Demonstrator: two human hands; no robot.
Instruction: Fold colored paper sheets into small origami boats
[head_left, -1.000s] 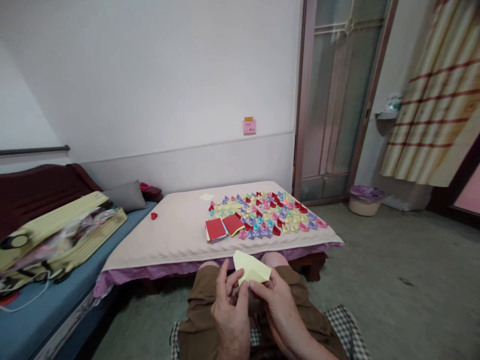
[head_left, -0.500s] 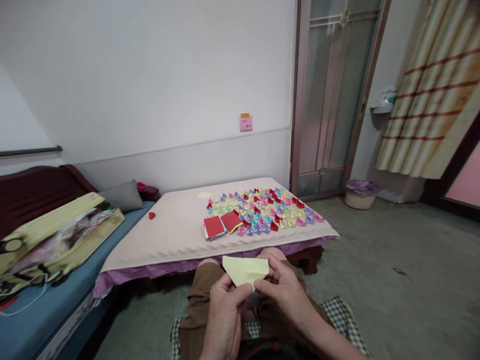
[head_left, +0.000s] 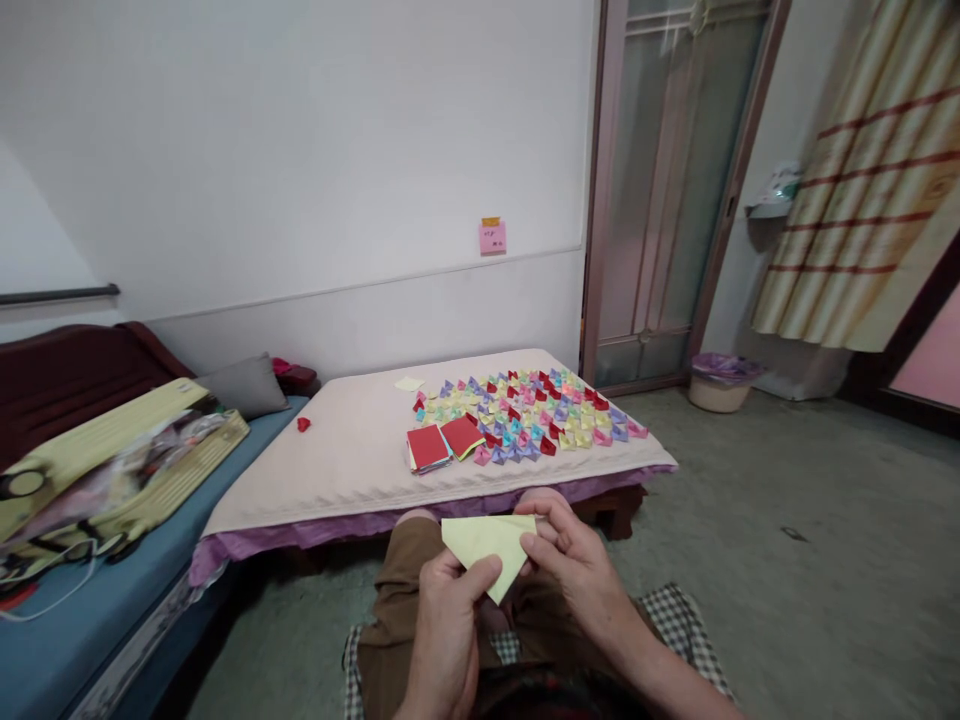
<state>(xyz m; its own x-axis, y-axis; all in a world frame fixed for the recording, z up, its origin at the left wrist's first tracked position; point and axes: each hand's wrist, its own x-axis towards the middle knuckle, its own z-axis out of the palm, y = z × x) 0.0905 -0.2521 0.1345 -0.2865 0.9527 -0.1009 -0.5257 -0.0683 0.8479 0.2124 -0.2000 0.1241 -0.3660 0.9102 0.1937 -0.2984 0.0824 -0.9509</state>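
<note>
A pale yellow sheet of paper (head_left: 489, 548), folded into a triangle, is held over my lap between both hands. My left hand (head_left: 448, 620) pinches its lower left edge with thumb and fingers closed. My right hand (head_left: 574, 570) grips its right corner, fingers curled. Beyond my knees stands a low table with a cream cloth (head_left: 352, 465). On it lie several small folded paper pieces (head_left: 525, 415) in many colours, laid in rows, and a stack of red paper squares (head_left: 429, 448) with another stack (head_left: 463, 437) beside it.
A single red folded piece (head_left: 304, 424) and a yellow sheet (head_left: 409, 383) lie apart on the cloth. A blue-covered bed (head_left: 82, 610) with a yellow bundle (head_left: 112, 465) is at left. A basin (head_left: 721, 383) stands by the glass door (head_left: 660, 190). Bare floor stretches right.
The yellow paper has turned in my hands from a raised, tilted shape to a flatter triangle pointing down. My right hand moved up onto its right corner.
</note>
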